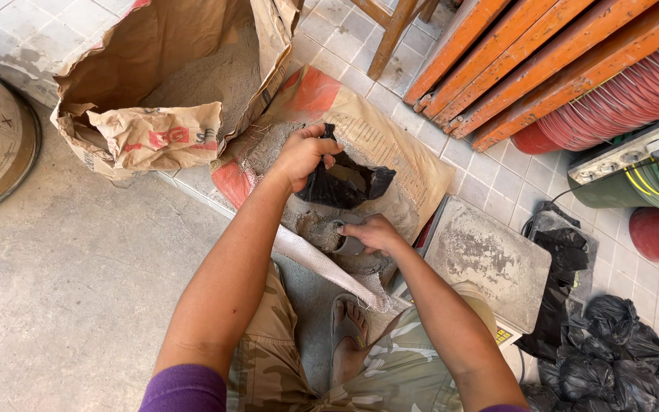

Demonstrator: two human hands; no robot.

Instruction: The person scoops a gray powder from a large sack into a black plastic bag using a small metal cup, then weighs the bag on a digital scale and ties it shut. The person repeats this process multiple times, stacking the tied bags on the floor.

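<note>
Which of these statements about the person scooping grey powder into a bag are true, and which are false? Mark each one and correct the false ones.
1. The left hand holds a black plastic bag by its top edge. True.
2. The right hand is empty and rests on the scale. False: it grips a small scoop down in the grey powder, beside the scale.
3. A torn-open brown paper sack with powder in it stands at upper left. True.
4. Filled black bags lie at lower right. True.
5. The planks at upper right are blue. False: they are orange.
</note>
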